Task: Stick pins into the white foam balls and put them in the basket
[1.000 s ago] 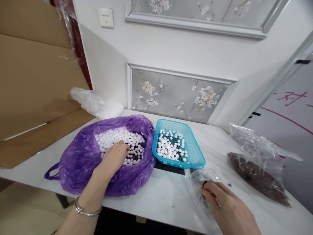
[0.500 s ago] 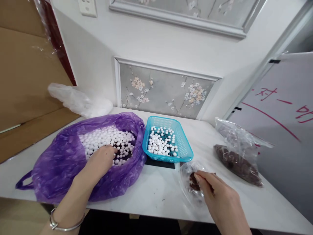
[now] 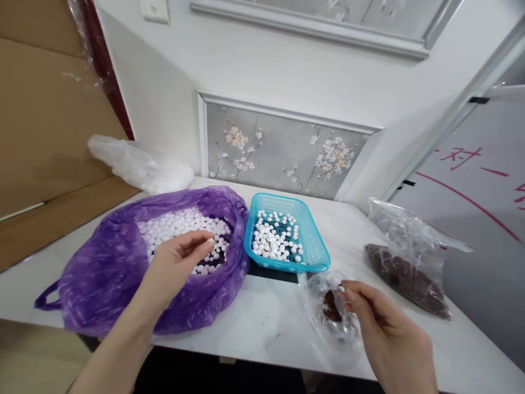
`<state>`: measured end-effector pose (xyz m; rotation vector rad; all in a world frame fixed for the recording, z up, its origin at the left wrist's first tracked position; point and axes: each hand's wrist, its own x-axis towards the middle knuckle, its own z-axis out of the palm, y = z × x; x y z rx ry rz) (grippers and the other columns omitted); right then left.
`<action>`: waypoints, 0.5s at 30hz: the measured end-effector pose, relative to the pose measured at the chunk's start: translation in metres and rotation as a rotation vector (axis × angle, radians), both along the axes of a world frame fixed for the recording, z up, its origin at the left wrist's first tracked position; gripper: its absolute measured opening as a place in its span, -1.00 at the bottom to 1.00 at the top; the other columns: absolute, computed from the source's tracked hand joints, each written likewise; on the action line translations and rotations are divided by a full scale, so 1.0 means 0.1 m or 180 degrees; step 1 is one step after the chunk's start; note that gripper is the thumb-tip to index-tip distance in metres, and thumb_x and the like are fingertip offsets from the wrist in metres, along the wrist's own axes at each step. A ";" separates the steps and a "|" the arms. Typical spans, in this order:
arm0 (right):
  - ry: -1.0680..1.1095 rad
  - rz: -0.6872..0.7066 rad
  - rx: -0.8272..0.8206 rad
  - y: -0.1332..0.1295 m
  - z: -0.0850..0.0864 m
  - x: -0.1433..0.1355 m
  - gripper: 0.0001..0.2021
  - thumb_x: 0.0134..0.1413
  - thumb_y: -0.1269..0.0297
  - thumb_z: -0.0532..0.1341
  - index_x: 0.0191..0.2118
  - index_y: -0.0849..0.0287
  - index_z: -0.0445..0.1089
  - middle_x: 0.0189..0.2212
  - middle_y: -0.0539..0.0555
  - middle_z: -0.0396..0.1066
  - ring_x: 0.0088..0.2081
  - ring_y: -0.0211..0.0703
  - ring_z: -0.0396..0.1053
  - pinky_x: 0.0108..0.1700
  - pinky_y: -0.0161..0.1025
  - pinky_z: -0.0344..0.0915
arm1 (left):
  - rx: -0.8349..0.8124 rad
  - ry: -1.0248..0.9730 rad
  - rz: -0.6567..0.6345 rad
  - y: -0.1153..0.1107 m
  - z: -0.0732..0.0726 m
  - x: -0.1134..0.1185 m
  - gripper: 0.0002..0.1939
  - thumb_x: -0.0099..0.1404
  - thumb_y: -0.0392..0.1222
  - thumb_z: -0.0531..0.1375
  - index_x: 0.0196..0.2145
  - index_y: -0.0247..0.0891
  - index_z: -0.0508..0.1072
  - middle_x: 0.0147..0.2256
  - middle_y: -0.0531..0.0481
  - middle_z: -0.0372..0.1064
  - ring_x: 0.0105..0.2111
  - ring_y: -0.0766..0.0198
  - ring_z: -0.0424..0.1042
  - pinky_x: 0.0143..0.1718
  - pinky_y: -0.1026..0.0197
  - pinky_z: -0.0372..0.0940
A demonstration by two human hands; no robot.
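Note:
A purple plastic bag [image 3: 102, 279] lies spread open, full of small white balls [image 3: 172, 225]. Over its right part is my left hand [image 3: 178, 262], thumb and forefinger pinching one white ball [image 3: 210, 241]. My right hand [image 3: 385, 323] hovers at the right of a clear plastic bowl [image 3: 314, 328] that holds dark brown crumbly material [image 3: 331, 306]. Its thumb and forefinger are pressed together on a tiny bit, too small to name. Between the hands stands a turquoise plastic basket [image 3: 314, 246], with many white balls on its bottom.
Right of the bowl, a clear zip bag [image 3: 406, 273] of brown material rests near a whiteboard [image 3: 484, 219]. A crumpled white plastic bag [image 3: 143, 167] sits at the back left, beside a cardboard box [image 3: 53, 126]. A panelled wall [image 3: 287, 71] bounds the white table [image 3: 246, 312] behind.
My left hand has risen out of the balls with one ball in its pinch. The right hand has lifted slightly from the brown material. The view has shifted a little.

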<state>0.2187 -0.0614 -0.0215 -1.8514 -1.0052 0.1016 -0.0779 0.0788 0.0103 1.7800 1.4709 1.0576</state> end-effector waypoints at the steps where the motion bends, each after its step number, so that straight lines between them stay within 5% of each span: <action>1: 0.0105 0.0042 0.0072 0.00 0.01 -0.02 -0.78 0.05 0.05 0.26 -0.31 0.05 0.55 -0.39 -0.01 0.57 -0.34 -0.10 0.48 -0.25 -0.30 0.36 | -0.0140 -0.0362 -0.0107 -0.09 0.01 0.07 -0.64 0.28 0.04 0.18 -0.11 -0.24 0.55 -0.19 -0.15 0.60 -0.23 0.09 0.57 -0.14 0.13 0.46; 5: 0.0596 0.0353 0.0316 -0.02 0.03 -0.06 -0.78 -0.01 0.06 0.34 -0.36 0.09 0.57 -0.50 0.00 0.54 -0.45 -0.15 0.48 -0.34 -0.36 0.44 | -0.1747 -0.2999 -0.0701 -0.46 0.05 0.37 -0.72 -0.01 -0.09 0.49 -0.33 -0.22 0.63 -0.38 -0.01 0.58 -0.46 0.38 0.50 -0.39 0.40 0.45; 7: 0.0814 0.0634 0.0337 -0.04 0.04 -0.07 -0.78 -0.03 0.08 0.37 -0.34 0.11 0.60 -0.53 0.02 0.56 -0.48 -0.16 0.50 -0.37 -0.38 0.47 | -0.2353 -0.3696 -0.0929 -0.58 0.09 0.48 -0.72 -0.11 -0.20 0.55 -0.38 -0.26 0.66 -0.43 0.00 0.57 -0.48 0.43 0.49 -0.40 0.45 0.44; 15: 0.1662 0.1474 0.0846 0.05 0.10 -0.32 -0.93 0.14 0.20 0.33 -0.27 0.02 0.55 -0.51 -0.05 0.52 -0.45 -0.31 0.46 -0.34 -0.47 0.43 | -0.2845 -0.3964 -0.0942 -0.68 0.12 0.62 -0.71 -0.14 -0.30 0.55 -0.38 -0.29 0.68 -0.41 -0.02 0.59 -0.44 0.41 0.54 -0.35 0.45 0.47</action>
